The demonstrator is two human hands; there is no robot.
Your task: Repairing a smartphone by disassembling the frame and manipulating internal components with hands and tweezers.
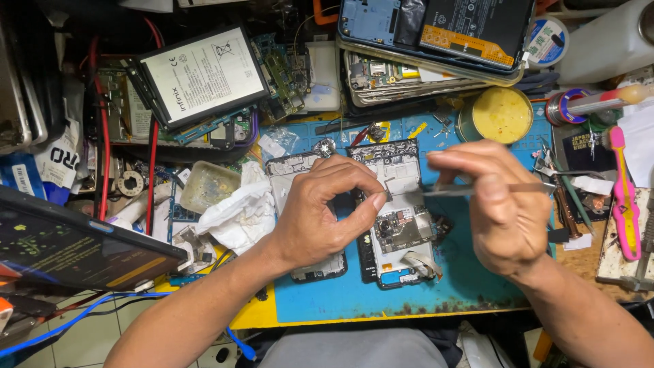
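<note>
Blue rubber covers the work mat in the lower middle of the frame, and on it lie two opened phones side by side: a black-framed phone shell on the left, largely hidden under a hand, and an opened black phone with bare circuit boards and a white flex ribbon on the right. The left hand hovers over the centre of the frame with thumb and forefinger curled into a ring, their tips meeting at the left edge of the opened phone; whether anything small is pinched between them cannot be told. The right hand, in the right middle of the frame, is closed on thin metal tweezers, which lie level and point left, their tip close to the left hand's fingertips above the phone's upper half. Just left of the phone shell sit crumpled white tissue and a small clear plastic tray. In the upper left lies a flat white battery pack with a black rim, tilted. A round tin of yellow paste stands at the upper right edge of the mat, and a pink plastic-handled tool lies at the far right. A dark tablet screen leans in at the lower left.
</note>
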